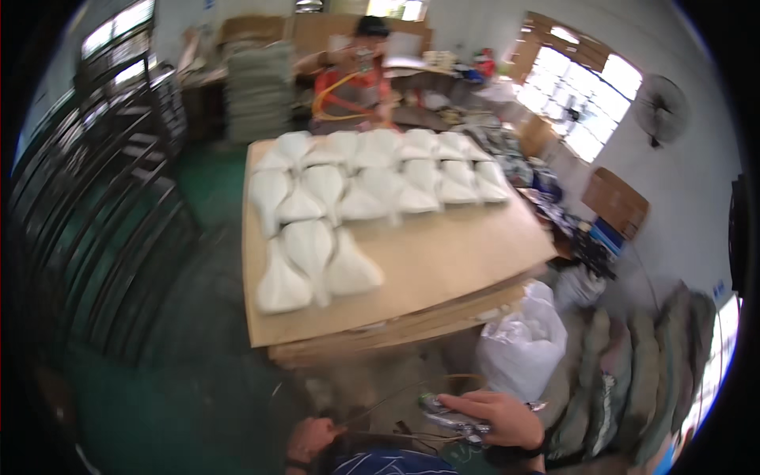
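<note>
In my right hand is a silvery metal spray gun, held low in front of my body with the fingers wrapped round it. My left hand is closed at the lower middle, on a thin hose that arcs across toward the gun; the grip itself is blurred. Beyond my hands stands a table with a light brown board top. White saddle-shaped foam pads lie on it close together, in two rows at the far side and a shorter group at the near left. Neither hand touches the pads.
Across the table a person holds up a metal tool near an orange-yellow hose. A white plastic sack stands by the table's right corner, beside grey-green bundles. Dark metal racks line the left. A fan hangs right.
</note>
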A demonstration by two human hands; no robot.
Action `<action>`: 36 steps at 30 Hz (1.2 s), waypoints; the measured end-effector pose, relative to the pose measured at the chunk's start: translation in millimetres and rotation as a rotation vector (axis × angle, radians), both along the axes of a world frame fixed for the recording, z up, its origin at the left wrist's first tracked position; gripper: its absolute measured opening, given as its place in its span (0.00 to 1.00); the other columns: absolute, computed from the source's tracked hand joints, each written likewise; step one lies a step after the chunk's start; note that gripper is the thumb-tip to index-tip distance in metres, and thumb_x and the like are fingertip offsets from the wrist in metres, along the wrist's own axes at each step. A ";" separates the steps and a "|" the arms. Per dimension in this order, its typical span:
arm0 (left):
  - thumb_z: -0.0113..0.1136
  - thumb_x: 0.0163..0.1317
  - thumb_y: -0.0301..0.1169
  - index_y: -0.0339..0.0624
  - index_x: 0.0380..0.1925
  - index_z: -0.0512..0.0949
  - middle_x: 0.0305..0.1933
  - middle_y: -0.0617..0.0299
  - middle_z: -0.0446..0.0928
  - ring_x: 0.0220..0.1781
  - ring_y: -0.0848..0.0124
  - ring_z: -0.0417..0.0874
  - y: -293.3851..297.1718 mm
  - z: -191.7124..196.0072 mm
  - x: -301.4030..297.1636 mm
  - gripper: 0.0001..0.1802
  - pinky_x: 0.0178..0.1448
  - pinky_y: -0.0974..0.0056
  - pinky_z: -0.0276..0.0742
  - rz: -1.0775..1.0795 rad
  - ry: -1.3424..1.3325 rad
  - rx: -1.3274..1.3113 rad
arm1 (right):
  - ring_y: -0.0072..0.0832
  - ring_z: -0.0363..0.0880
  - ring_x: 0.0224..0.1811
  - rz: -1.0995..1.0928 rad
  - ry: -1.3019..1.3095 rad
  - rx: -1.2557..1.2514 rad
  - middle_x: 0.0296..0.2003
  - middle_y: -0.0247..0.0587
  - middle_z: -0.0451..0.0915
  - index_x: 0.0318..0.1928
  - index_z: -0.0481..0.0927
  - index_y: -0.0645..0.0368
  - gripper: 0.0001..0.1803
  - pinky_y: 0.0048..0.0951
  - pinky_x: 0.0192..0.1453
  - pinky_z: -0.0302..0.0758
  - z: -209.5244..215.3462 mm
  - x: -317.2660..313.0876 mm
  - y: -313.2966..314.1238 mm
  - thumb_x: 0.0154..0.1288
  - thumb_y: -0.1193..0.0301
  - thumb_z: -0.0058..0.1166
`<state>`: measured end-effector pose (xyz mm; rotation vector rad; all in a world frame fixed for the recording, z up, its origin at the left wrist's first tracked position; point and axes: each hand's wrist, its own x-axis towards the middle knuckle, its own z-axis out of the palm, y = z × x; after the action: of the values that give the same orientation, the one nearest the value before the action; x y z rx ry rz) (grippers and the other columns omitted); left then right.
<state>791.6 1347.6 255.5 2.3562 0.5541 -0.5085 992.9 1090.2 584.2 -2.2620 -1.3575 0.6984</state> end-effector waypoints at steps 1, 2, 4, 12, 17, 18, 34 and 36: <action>0.62 0.61 0.62 0.54 0.31 0.87 0.28 0.60 0.86 0.32 0.54 0.87 -3.0 6.5 -6.9 0.25 0.38 0.51 0.83 -0.022 -0.027 0.012 | 0.52 0.83 0.46 0.028 -0.011 0.040 0.50 0.49 0.83 0.71 0.72 0.56 0.44 0.44 0.51 0.79 11.4 3.0 4.7 0.48 0.76 0.65; 0.61 0.61 0.65 0.55 0.31 0.87 0.28 0.60 0.85 0.31 0.53 0.86 -4.5 9.4 -9.9 0.27 0.36 0.50 0.82 -0.046 -0.066 0.023 | 0.51 0.84 0.46 0.053 -0.034 0.078 0.50 0.50 0.83 0.71 0.73 0.58 0.43 0.43 0.52 0.80 25.9 5.4 11.2 0.48 0.76 0.65; 0.61 0.60 0.68 0.53 0.30 0.86 0.24 0.59 0.83 0.28 0.53 0.85 -6.8 24.9 -4.4 0.30 0.33 0.51 0.80 -0.083 -0.202 0.023 | 0.49 0.86 0.46 0.112 -0.075 0.180 0.48 0.53 0.85 0.66 0.76 0.67 0.41 0.41 0.52 0.81 51.3 9.4 24.8 0.45 0.75 0.66; 0.57 0.61 0.71 0.47 0.28 0.84 0.17 0.56 0.78 0.25 0.54 0.85 10.2 95.7 20.5 0.36 0.31 0.53 0.79 -0.268 -0.346 -0.357 | 0.39 0.85 0.27 0.100 -0.300 0.332 0.30 0.55 0.85 0.56 0.83 0.72 0.28 0.34 0.31 0.75 118.8 11.9 113.3 0.56 0.70 0.71; 0.50 0.70 0.65 0.45 0.24 0.81 0.18 0.51 0.78 0.26 0.49 0.83 58.4 109.9 25.8 0.34 0.32 0.50 0.79 -0.366 -0.418 -0.383 | 0.46 0.88 0.37 0.125 -0.207 0.176 0.40 0.54 0.86 0.62 0.79 0.68 0.34 0.38 0.42 0.81 149.2 6.5 182.7 0.49 0.79 0.64; 0.49 0.71 0.65 0.46 0.25 0.80 0.18 0.51 0.77 0.26 0.49 0.83 64.8 107.3 27.4 0.34 0.32 0.49 0.77 -0.401 -0.417 -0.404 | 0.44 0.89 0.36 0.126 -0.206 0.177 0.39 0.53 0.87 0.63 0.79 0.68 0.33 0.36 0.40 0.81 143.8 10.7 192.4 0.51 0.79 0.64; 0.48 0.73 0.63 0.45 0.24 0.78 0.17 0.50 0.76 0.23 0.48 0.81 119.4 90.1 31.2 0.33 0.29 0.51 0.75 -0.495 -0.570 -0.616 | 0.21 0.82 0.35 0.036 -0.396 0.008 0.33 0.43 0.85 0.57 0.80 0.66 0.27 0.30 0.41 0.80 175.4 64.4 361.9 0.55 0.77 0.70; 0.48 0.73 0.62 0.44 0.24 0.78 0.17 0.49 0.76 0.24 0.48 0.81 115.5 93.5 40.8 0.33 0.30 0.50 0.76 -0.606 -0.569 -0.657 | 0.21 0.83 0.34 -0.050 -0.452 -0.020 0.33 0.43 0.85 0.58 0.81 0.66 0.28 0.30 0.40 0.80 179.0 59.3 347.5 0.54 0.78 0.70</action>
<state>832.4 1463.2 348.9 1.8516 -0.5348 -0.1991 1052.2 1437.7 763.2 -2.5608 -1.4803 0.1840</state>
